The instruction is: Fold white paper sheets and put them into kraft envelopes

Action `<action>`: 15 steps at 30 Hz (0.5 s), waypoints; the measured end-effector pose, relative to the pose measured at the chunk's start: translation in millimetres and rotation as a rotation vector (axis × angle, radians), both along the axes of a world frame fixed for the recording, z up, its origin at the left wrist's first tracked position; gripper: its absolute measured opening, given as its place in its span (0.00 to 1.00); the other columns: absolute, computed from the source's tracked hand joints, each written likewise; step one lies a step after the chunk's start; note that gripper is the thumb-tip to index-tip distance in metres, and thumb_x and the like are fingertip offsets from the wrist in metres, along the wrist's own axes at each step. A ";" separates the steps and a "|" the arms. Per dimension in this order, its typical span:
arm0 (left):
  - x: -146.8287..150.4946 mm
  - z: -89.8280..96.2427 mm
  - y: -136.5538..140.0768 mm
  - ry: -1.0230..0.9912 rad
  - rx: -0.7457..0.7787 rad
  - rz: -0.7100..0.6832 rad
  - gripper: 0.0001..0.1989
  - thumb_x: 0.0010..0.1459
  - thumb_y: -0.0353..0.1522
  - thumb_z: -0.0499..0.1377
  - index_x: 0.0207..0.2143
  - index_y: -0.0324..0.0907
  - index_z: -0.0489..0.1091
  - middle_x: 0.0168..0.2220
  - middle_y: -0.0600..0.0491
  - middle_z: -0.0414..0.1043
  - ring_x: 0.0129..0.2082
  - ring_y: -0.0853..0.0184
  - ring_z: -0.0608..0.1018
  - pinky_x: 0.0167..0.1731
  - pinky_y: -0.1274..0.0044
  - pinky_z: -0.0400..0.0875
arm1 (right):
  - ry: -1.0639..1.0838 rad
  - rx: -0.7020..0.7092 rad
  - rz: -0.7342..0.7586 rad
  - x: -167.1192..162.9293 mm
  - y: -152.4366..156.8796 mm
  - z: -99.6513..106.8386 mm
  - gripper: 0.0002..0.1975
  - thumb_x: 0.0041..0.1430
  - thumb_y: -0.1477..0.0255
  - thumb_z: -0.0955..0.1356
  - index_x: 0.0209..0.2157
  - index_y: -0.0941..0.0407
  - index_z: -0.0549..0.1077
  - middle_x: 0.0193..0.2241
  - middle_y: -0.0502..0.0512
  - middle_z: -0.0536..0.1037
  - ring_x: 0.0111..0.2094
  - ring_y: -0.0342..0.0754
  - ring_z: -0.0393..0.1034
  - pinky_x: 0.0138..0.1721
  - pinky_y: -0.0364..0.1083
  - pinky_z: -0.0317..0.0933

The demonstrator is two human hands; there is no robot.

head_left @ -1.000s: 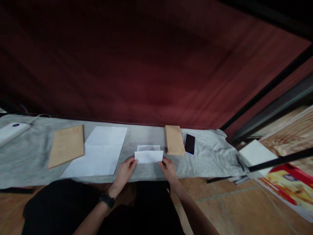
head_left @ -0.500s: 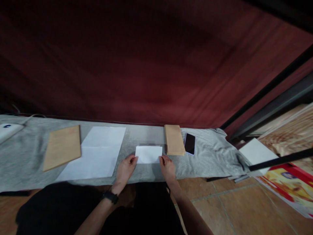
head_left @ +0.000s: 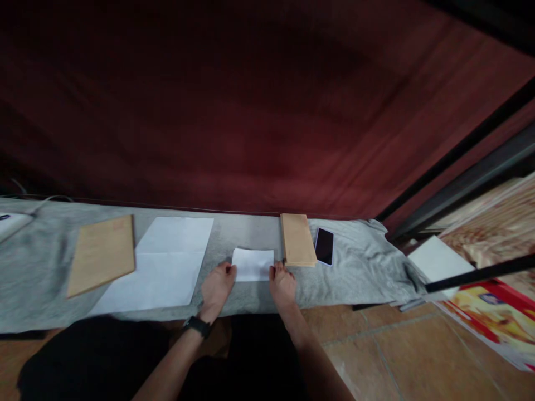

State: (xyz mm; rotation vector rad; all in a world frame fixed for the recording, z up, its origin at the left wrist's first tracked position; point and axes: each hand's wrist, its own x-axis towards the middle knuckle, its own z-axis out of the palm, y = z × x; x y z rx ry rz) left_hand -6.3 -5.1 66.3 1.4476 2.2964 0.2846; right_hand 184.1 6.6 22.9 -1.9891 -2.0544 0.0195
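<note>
A small folded white sheet of paper lies in front of me, pinched at both sides. My left hand is closed on its left edge, the thumb and fingers together. On the opposite edge my right hand grips the paper the same way. To the left, larger white paper sheets with a crease across them lie flat. Just beyond my right hand sits a stack of brown envelopes.
A grey cloth covers the long surface. A phone lies right of the envelopes. Another brown stack overlaps the white sheets at left, and a white device sits at the far left. A dark red panel rises behind.
Both hands still hold the folded paper. Its top edge now curves slightly, and my right hand has shifted a little to the left.
</note>
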 end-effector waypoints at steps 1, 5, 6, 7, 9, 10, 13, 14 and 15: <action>1.0 1.1 0.4 0.003 -0.007 0.005 0.17 0.66 0.40 0.50 0.46 0.44 0.75 0.41 0.45 0.81 0.41 0.58 0.81 0.33 0.74 0.66 | -0.012 0.001 -0.009 -0.7 0.3 -0.7 0.08 0.70 0.72 0.63 0.43 0.56 0.73 0.34 0.57 0.82 0.33 0.48 0.78 0.34 0.43 0.63; 4.5 3.0 -0.1 0.026 -0.011 0.017 0.18 0.67 0.40 0.49 0.49 0.43 0.74 0.41 0.44 0.81 0.41 0.58 0.81 0.34 0.73 0.67 | -0.053 0.018 -0.015 -2.7 1.7 -4.6 0.09 0.70 0.71 0.62 0.44 0.58 0.72 0.33 0.58 0.81 0.31 0.47 0.77 0.34 0.43 0.63; 4.9 3.0 -0.3 0.037 -0.012 0.020 0.19 0.67 0.40 0.49 0.49 0.43 0.73 0.41 0.44 0.81 0.41 0.57 0.81 0.35 0.73 0.67 | -0.060 0.025 -0.009 -3.2 2.1 -5.7 0.09 0.70 0.71 0.62 0.45 0.58 0.72 0.33 0.58 0.81 0.31 0.47 0.78 0.34 0.43 0.63; 5.0 2.9 -0.4 0.048 -0.013 0.018 0.19 0.67 0.40 0.48 0.49 0.43 0.73 0.41 0.44 0.81 0.41 0.57 0.81 0.35 0.73 0.67 | -0.065 0.030 -0.005 -3.6 2.4 -6.5 0.10 0.70 0.71 0.62 0.46 0.59 0.72 0.33 0.59 0.81 0.32 0.48 0.78 0.35 0.44 0.64; 4.3 2.6 0.0 0.063 -0.018 0.006 0.19 0.67 0.40 0.48 0.48 0.43 0.73 0.41 0.44 0.81 0.41 0.56 0.81 0.35 0.72 0.68 | -0.068 0.030 -0.006 -4.5 2.6 -6.8 0.11 0.70 0.72 0.61 0.49 0.60 0.71 0.33 0.59 0.81 0.33 0.49 0.78 0.36 0.45 0.65; 3.6 2.4 0.5 0.065 -0.020 -0.005 0.19 0.67 0.41 0.48 0.47 0.42 0.74 0.41 0.44 0.81 0.41 0.57 0.81 0.34 0.73 0.68 | -0.066 0.028 -0.009 -5.0 2.4 -6.2 0.12 0.70 0.72 0.61 0.49 0.60 0.71 0.33 0.60 0.81 0.33 0.49 0.78 0.38 0.46 0.65; 1.4 2.2 2.0 0.066 -0.016 -0.036 0.18 0.67 0.40 0.49 0.45 0.42 0.74 0.40 0.45 0.81 0.41 0.58 0.81 0.34 0.73 0.68 | -0.040 0.031 -0.007 -6.5 0.8 -0.6 0.12 0.70 0.74 0.61 0.50 0.60 0.71 0.37 0.62 0.80 0.38 0.52 0.77 0.43 0.50 0.66; 0.9 2.2 2.3 0.066 -0.015 -0.042 0.17 0.67 0.40 0.49 0.44 0.42 0.74 0.40 0.45 0.81 0.41 0.58 0.81 0.34 0.74 0.68 | -0.026 0.039 0.005 -7.2 0.2 2.0 0.13 0.70 0.74 0.61 0.50 0.60 0.71 0.39 0.63 0.80 0.40 0.53 0.76 0.45 0.51 0.65; 0.5 2.3 2.5 0.067 -0.012 -0.047 0.17 0.67 0.40 0.49 0.44 0.42 0.74 0.40 0.45 0.81 0.41 0.58 0.81 0.34 0.74 0.68 | -0.009 0.049 0.026 -8.0 -0.5 4.4 0.13 0.69 0.74 0.61 0.51 0.59 0.72 0.41 0.64 0.79 0.43 0.55 0.75 0.46 0.53 0.65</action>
